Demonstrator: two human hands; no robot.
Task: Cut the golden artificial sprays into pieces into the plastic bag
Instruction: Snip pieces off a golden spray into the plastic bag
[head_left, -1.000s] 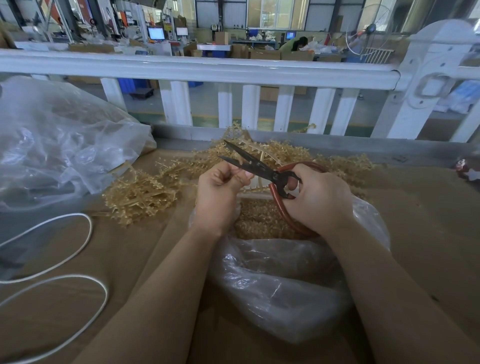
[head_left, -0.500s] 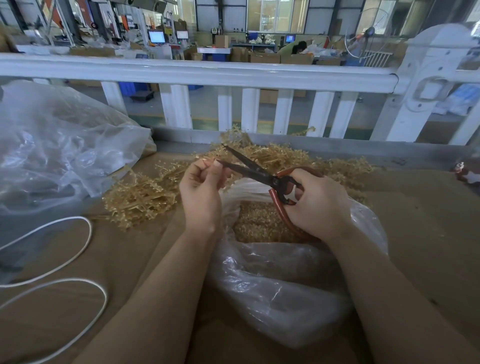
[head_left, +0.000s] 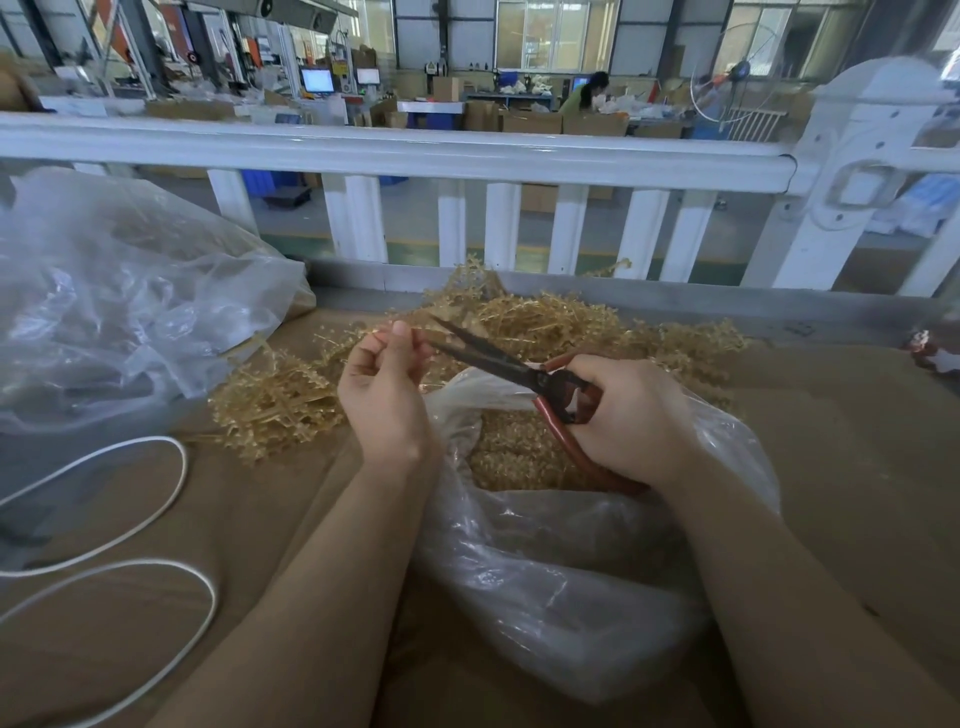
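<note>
A person is working at a brown cardboard-covered desk (head_left: 831, 467) beside a white railing (head_left: 415, 156), cutting golden artificial sprays over an open clear plastic bag (head_left: 571, 571). The left hand (head_left: 387, 400) is curling its fingers and thumb around a thin golden sprig (head_left: 415, 332), pinching it just above the bag's far-left rim. The right hand (head_left: 628, 415) is gripping the red handles of a pair of dark-bladed scissors (head_left: 498, 364), whose blades are standing parted and pointing toward the far left, their tips sitting just beside the left hand's fingertips. The clear plastic bag is lying near the middle of the desk, between the two forearms, and is holding a heap of short golden cut pieces (head_left: 514, 452) directly under the scissors' handles. A loose pile of uncut golden artificial sprays (head_left: 571, 322) is spreading across the desk at the far side of the bag, from the left hand round to the right, up against the base of the railing. A large crumpled transparent plastic sheet (head_left: 130, 301) is lying on the far left, and a white cord (head_left: 171, 483) is looping over the near-left part of the desk. Beyond the railing, a workshop floor with cartons and lit monitors is showing.
</note>
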